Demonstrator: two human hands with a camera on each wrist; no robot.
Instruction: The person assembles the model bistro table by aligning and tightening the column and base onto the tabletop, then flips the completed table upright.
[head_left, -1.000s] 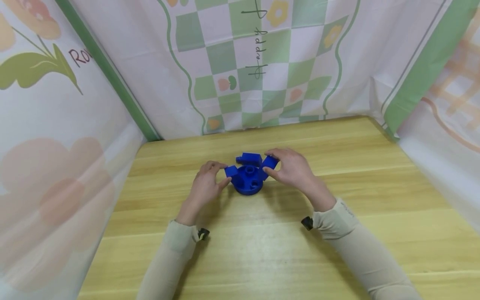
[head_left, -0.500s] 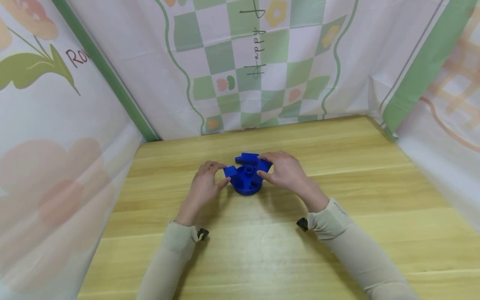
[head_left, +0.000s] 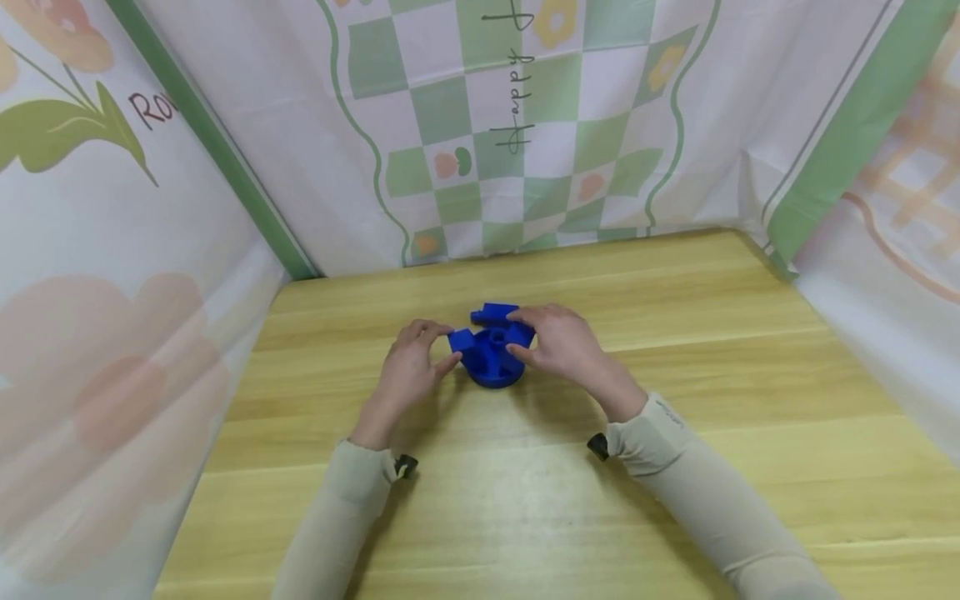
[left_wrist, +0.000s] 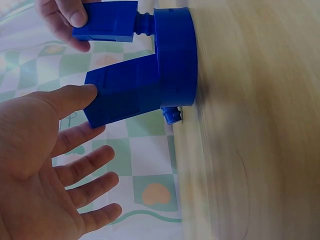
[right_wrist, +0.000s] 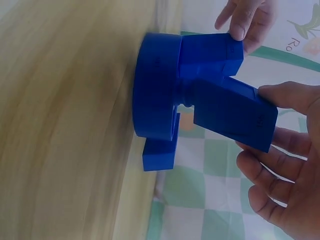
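Observation:
A round blue base (head_left: 495, 380) with holes inside stands on the table. My left hand (head_left: 407, 367) pinches, between thumb and index finger, the top of a blue block (left_wrist: 125, 91) whose lower end sits in the base; its other fingers are spread. My right hand (head_left: 567, 347) pinches a second blue block (right_wrist: 235, 114), tilted above the base. The ridged peg (left_wrist: 145, 24) of this block points down at the base's open top. Whether the peg has entered a hole, I cannot tell. Behind the base lies a third blue block (head_left: 497, 313) with a peg at its left end.
The wooden table (head_left: 495, 500) runs out on all sides of the base. A printed cloth curtain (head_left: 517, 183) hangs behind its back edge, with more cloth at left and right. Small black devices (head_left: 598, 447) sit at both wrists.
My right hand has moved left with its block, from beside the base to over its right part. My left hand and its block have stayed in place.

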